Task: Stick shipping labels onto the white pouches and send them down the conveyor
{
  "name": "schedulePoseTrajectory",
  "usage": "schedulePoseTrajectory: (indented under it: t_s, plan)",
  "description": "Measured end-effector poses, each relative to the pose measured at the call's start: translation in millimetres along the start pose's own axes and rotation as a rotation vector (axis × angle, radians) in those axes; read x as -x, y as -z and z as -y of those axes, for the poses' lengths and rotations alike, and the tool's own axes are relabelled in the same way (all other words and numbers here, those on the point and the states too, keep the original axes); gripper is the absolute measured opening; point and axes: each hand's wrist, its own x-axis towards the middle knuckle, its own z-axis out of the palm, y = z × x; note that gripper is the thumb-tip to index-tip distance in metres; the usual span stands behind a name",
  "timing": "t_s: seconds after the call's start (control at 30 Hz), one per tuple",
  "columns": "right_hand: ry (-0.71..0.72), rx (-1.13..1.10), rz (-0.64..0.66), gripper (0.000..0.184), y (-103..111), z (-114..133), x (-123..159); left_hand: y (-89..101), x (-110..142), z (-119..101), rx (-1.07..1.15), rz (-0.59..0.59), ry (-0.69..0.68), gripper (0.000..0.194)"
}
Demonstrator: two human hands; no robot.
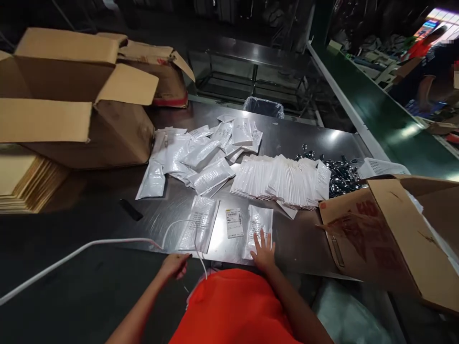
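At the near edge of the table [308,138], the right hand [263,251] lies flat and open on a white pouch [258,224], whose long axis runs away from the person. Further left, the left hand [174,265] is loosely curled beside a white cable [89,246], gripping nothing clearly.

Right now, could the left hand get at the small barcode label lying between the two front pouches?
Probably yes. The left hand sits at the table edge, and the label lies flat and uncovered. Only the near pouch and a white cable lie between, both low.
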Motion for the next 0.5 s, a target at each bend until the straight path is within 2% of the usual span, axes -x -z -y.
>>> schedulePoseTrajectory:
  t_s: [0.1,0.2,0.3,0.4,0.5]
  plan:
    - [0.011,-0.008,0.012,0.078,-1,2,-4,16.0,-6,-10,-0.231,-0.277,-0.162,0.041]
    - [0.025,-0.014,0.041,0.081,3,4,-7,20.9,-26,-26,-0.436,-0.418,-0.395,0.053]
    - [0.015,-0.012,0.044,0.081,8,11,-8,8.8,-49,-31,-0.545,-0.381,-0.508,0.07]
    - [-0.035,-0.019,0.008,0.074,16,26,-6,-11.8,-61,-20,-0.637,-0.337,-0.512,0.067]
    - [-0.078,-0.058,-0.117,0.061,31,51,-9,-27.3,-59,-6,-0.727,-0.333,-0.494,0.066]
